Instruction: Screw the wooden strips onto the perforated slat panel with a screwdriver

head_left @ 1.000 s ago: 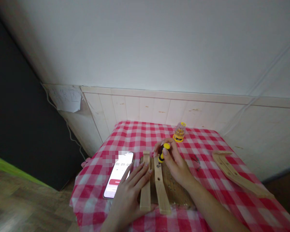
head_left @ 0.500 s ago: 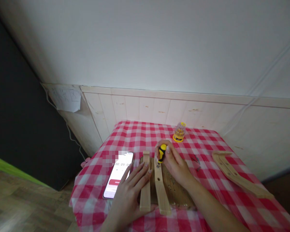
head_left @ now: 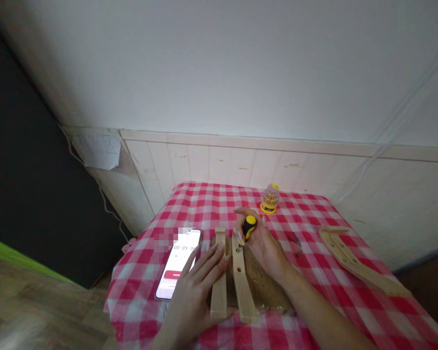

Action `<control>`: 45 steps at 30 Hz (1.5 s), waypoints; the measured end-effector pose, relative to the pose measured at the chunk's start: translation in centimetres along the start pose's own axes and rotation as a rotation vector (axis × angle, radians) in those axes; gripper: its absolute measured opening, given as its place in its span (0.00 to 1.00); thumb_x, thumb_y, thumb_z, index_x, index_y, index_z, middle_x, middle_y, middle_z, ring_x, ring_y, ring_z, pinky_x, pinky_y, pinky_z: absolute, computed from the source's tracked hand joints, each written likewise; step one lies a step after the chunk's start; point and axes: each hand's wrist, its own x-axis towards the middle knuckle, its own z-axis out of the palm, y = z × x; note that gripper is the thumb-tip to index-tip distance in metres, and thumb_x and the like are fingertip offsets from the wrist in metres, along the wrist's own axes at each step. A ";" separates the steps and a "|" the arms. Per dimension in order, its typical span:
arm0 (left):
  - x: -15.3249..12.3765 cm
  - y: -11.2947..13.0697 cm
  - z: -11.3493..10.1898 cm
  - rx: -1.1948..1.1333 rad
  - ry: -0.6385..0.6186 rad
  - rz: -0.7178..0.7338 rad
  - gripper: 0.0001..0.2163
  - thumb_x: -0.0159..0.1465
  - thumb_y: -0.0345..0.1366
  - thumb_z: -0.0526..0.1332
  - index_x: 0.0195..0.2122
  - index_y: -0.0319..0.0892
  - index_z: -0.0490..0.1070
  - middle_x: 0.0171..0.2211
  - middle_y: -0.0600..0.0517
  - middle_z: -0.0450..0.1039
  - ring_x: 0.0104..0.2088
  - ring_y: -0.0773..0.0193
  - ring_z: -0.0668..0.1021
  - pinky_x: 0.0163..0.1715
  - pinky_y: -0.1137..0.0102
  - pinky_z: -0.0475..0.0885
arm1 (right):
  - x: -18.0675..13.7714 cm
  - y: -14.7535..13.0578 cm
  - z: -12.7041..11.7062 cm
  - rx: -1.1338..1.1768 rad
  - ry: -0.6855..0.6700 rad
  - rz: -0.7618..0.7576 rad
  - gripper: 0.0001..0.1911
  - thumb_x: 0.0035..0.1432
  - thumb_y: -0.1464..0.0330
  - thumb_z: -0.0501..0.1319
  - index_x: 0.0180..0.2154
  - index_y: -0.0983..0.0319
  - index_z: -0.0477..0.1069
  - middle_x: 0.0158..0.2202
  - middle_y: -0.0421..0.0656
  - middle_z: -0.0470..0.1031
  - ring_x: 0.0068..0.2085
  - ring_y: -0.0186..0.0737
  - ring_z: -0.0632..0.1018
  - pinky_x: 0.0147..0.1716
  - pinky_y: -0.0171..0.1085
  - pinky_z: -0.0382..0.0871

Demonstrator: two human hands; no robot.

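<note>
My right hand (head_left: 268, 245) is closed around a short yellow-and-black screwdriver (head_left: 249, 224). The screwdriver's tip is down at a hole near the far end of a bent wooden piece (head_left: 244, 291), which lies on a brown wooden board (head_left: 268, 287). A second wooden piece (head_left: 219, 296) lies alongside, to the left. Over it my left hand (head_left: 200, 282) rests with long fingers across the top and the thumb reaching round its near end, holding it against the board. Part of the board is hidden under both hands.
A phone (head_left: 168, 284) showing a running timer lies left of my left hand. A clear bit holder with yellow ends (head_left: 270, 199) stands at the back. Small metal screws (head_left: 296, 240) lie right of the board. More bent wooden pieces (head_left: 361, 267) lie at the right.
My right hand has turned and loosened its fingers around the screwdriver, whose handle now leans more to the right. My left hand and the wooden pieces stay in place.
</note>
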 end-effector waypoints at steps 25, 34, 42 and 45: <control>0.0 0.1 0.0 -0.004 -0.003 0.001 0.35 0.66 0.56 0.67 0.68 0.40 0.67 0.66 0.40 0.74 0.65 0.43 0.78 0.67 0.44 0.70 | 0.0 -0.7 0.4 0.125 -0.053 0.025 0.24 0.72 0.44 0.52 0.44 0.55 0.71 0.30 0.40 0.66 0.32 0.45 0.69 0.33 0.43 0.68; 0.0 0.0 0.0 -0.034 -0.006 -0.021 0.34 0.65 0.55 0.69 0.68 0.42 0.68 0.67 0.40 0.74 0.65 0.42 0.78 0.67 0.45 0.71 | -0.3 0.5 -0.2 -0.009 -0.016 0.010 0.23 0.70 0.43 0.58 0.39 0.55 0.69 0.33 0.40 0.68 0.34 0.43 0.68 0.38 0.43 0.65; 0.1 0.1 0.0 -0.038 -0.003 -0.017 0.35 0.64 0.53 0.70 0.67 0.41 0.68 0.66 0.39 0.75 0.65 0.41 0.78 0.64 0.42 0.73 | -0.5 1.0 -0.8 -0.198 0.045 -0.036 0.23 0.72 0.42 0.54 0.42 0.54 0.68 0.36 0.40 0.67 0.36 0.43 0.69 0.40 0.43 0.68; 0.2 0.2 0.0 -0.061 -0.009 -0.034 0.35 0.63 0.52 0.70 0.68 0.42 0.69 0.66 0.39 0.74 0.66 0.41 0.77 0.66 0.43 0.70 | -0.6 0.7 -0.7 -0.229 0.017 -0.032 0.23 0.72 0.42 0.53 0.42 0.54 0.68 0.36 0.40 0.68 0.36 0.43 0.69 0.40 0.42 0.69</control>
